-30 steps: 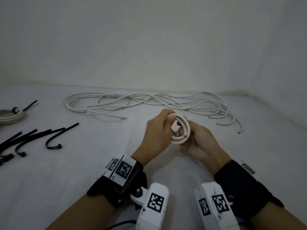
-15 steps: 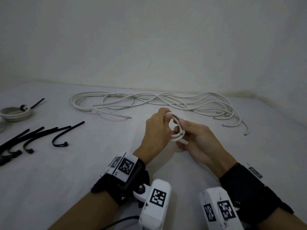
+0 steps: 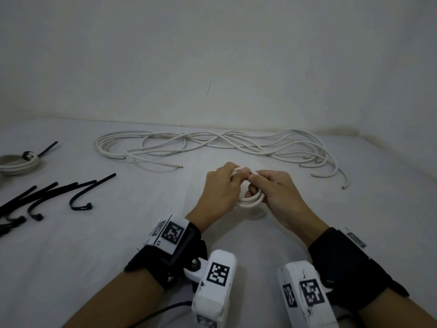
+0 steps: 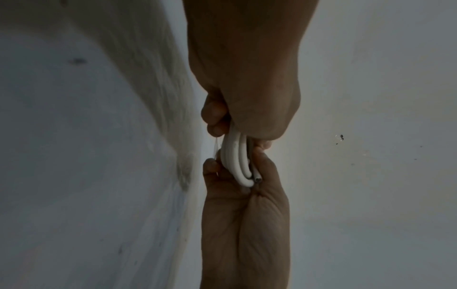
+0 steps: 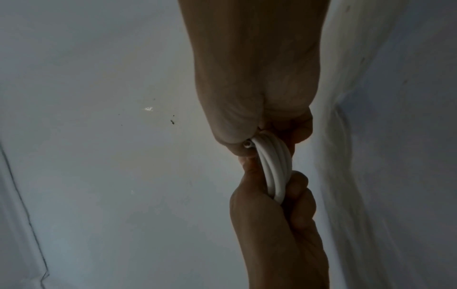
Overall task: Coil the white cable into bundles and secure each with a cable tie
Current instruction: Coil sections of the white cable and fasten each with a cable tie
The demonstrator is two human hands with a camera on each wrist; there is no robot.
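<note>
Fingers of both hands pinch one small white coil, about three loops, just above the tabletop. Loose white cable behind, one tied bundle far left.

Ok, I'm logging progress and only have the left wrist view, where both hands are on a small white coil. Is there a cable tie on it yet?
Observer: None that I can see. In the head view the left hand and right hand both grip the bare coil.
Operator: Are any ties lying out?
Observer: Yes, several loose black cable ties lie on the table, off to the left of the hands.
Operator: Is any bundle finished?
Observer: One tied bundle sits at the far left with a black tie on it.
</note>
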